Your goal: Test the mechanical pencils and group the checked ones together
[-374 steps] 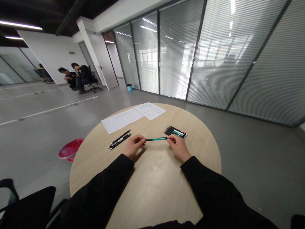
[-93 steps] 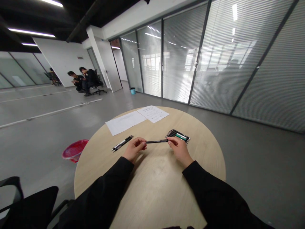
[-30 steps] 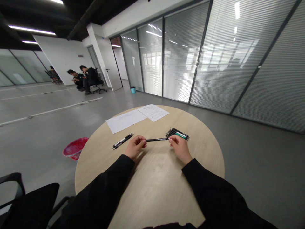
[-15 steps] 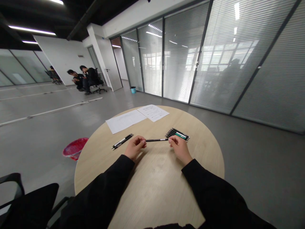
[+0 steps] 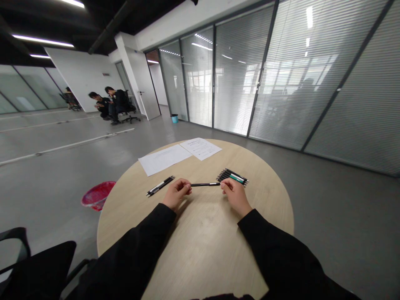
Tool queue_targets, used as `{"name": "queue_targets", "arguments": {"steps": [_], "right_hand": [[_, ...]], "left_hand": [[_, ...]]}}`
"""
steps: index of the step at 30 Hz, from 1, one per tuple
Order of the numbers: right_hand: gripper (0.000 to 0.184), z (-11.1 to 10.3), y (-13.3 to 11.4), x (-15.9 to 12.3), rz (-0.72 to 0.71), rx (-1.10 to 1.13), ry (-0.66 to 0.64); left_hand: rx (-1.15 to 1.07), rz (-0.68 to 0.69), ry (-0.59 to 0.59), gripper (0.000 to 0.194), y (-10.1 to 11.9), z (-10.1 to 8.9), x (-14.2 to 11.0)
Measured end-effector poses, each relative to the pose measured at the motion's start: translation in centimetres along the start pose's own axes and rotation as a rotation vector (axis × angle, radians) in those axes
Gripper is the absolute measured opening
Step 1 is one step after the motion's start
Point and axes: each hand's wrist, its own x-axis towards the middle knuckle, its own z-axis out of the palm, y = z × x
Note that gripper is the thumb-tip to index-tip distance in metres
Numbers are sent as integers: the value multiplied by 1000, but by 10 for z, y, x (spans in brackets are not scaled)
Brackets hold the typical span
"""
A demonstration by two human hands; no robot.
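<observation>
A black pen (image 5: 204, 184) with a small white mark is held level between my two hands, over the middle of the table. My left hand (image 5: 178, 194) pinches its left end, and the fingertips of my right hand (image 5: 235, 195) close on its right end. Just behind my right hand lies a row of several pens (image 5: 233, 176), mostly black with one green, partly covered by that hand. Two or so black and white pens (image 5: 160, 186) rest side by side to the left of my left hand.
Two white paper sheets (image 5: 165, 159) lie at the far side of the round wooden table (image 5: 200, 250). A red basin (image 5: 98, 196) stands on the floor to the left, near a black chair (image 5: 37, 271). Two people (image 5: 109, 104) sit in the background by a door.
The pen appears turned slightly about its length, its white mark looking narrower now. Both hands keep their grip in nearly the same place.
</observation>
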Motion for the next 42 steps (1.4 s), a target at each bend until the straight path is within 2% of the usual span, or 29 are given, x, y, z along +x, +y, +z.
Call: {"name": "queue_targets", "arguments": {"steps": [42], "right_hand": [[23,-2,-4,-3,-9,-49,-18]], "left_hand": [[16,-6,-8,35,4,3,-2]]}}
